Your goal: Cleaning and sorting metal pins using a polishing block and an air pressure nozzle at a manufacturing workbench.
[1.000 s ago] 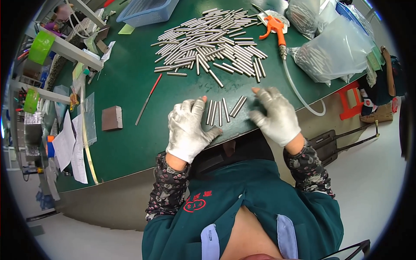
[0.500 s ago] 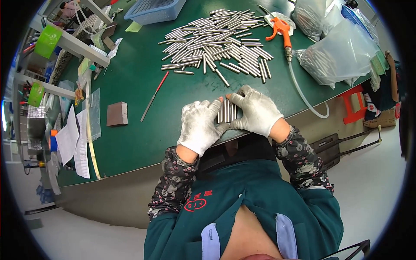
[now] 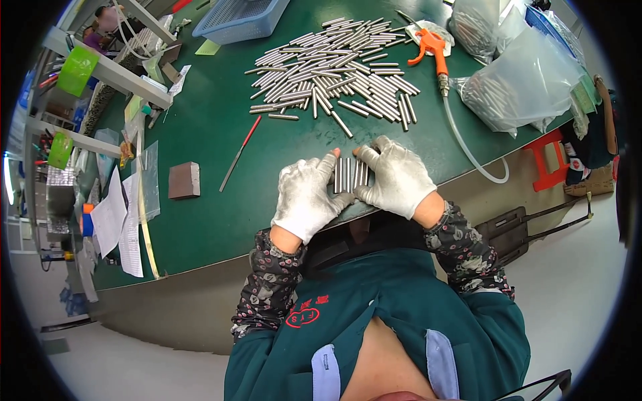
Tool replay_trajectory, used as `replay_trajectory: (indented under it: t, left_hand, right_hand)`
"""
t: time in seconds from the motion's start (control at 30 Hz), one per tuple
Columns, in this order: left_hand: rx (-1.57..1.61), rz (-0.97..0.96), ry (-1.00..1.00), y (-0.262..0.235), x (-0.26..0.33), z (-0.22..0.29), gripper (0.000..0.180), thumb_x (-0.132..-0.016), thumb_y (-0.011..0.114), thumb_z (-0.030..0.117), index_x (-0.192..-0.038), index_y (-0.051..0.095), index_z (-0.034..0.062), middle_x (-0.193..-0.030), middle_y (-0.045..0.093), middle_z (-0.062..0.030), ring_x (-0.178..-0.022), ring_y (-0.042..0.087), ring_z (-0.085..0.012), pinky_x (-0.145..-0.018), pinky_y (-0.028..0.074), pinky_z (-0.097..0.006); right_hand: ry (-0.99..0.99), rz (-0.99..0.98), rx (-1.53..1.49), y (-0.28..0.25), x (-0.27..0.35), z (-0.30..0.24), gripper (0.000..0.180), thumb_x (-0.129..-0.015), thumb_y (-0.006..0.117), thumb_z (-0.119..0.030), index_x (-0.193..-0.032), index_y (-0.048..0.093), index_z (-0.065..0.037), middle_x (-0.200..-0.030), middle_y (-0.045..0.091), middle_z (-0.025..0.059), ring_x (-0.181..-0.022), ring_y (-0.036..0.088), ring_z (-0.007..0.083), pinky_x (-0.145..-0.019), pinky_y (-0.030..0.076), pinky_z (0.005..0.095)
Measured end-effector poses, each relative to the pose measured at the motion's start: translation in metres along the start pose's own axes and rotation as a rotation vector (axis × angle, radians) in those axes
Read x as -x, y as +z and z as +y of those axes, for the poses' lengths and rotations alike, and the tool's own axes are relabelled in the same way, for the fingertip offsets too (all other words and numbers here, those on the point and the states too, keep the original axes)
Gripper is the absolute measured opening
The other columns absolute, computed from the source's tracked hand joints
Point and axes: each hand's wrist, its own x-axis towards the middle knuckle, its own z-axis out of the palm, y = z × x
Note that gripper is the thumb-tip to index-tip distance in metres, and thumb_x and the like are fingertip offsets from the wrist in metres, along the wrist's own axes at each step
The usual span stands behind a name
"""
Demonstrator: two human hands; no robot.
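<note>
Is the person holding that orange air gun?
No, the orange air gun lies untouched on the table; both gloved hands press a row of metal rods.

Both gloved hands, left [image 3: 309,196] and right [image 3: 397,179], lie palm-down close together, fingertips angled inward.

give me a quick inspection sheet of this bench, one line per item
surface: green table, its front edge curving past the person's body
job's things: short row of metal rods lined up side by side near the front edge; big loose pile of rods further back
clutter: brown block, thin red-handled tool, blue basket, clear bags of rods, papers at the left
hands: left hand and right hand, both in white gloves, press in on the row from each side
cables: pale hose runs from the orange air gun over the table edge
surroundings: shelf rack at left, red stool at right, light floor
</note>
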Motion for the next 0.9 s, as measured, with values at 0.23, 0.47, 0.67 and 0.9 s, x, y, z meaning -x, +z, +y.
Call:
replay_trajectory:
  t: [0.23, 0.47, 0.67, 0.9]
  left_hand:
    - [0.112, 0.178, 0.094, -0.002, -0.001, -0.015, 0.024, -0.071, 0.065, 0.001, -0.092, 0.063, 0.0092, -0.083, 0.060, -0.0059, -0.080, 0.058, -0.0272, -0.072, 0.047, -0.038]
    - [0.038, 0.100, 0.296, -0.006, -0.008, -0.021, 0.033, -0.060, 0.072, 0.002, -0.090, 0.063, 0.0122, -0.090, 0.057, -0.0066, -0.083, 0.057, -0.0276, -0.071, 0.047, -0.038]
    - [-0.002, 0.089, 0.265, -0.015, -0.003, -0.027, 0.030, -0.061, 0.074, 0.006, -0.088, 0.063, 0.0103, -0.088, 0.057, -0.0062, -0.083, 0.057, -0.0265, -0.069, 0.047, -0.038]
    - [-0.198, 0.120, -0.077, -0.002, -0.007, -0.012, 0.021, -0.069, 0.070, 0.012, -0.085, 0.058, 0.0075, -0.068, 0.059, -0.0077, -0.069, 0.059, -0.0275, -0.065, 0.046, -0.040]
  right_hand:
    - [-0.145, 0.069, -0.132, -0.008, 0.003, 0.020, 0.038, -0.069, 0.066, -0.016, -0.107, 0.062, -0.014, -0.094, 0.056, 0.0125, -0.085, 0.058, 0.0322, -0.072, 0.048, 0.0408]
    - [-0.391, 0.043, 0.021, -0.010, -0.005, 0.028, 0.024, -0.069, 0.064, -0.007, -0.092, 0.065, -0.014, -0.091, 0.057, 0.0104, -0.081, 0.058, 0.0300, -0.069, 0.047, 0.0402]
    - [-0.090, 0.030, 0.181, -0.019, 0.005, 0.019, 0.013, -0.071, 0.061, -0.015, -0.080, 0.059, -0.007, -0.083, 0.060, 0.0087, -0.085, 0.059, 0.0264, -0.072, 0.048, 0.0391]
    - [0.120, 0.080, 0.065, 0.003, 0.001, -0.009, 0.025, -0.074, 0.059, -0.020, -0.094, 0.057, -0.006, -0.075, 0.062, 0.0135, -0.074, 0.062, 0.0320, -0.065, 0.048, 0.0432]
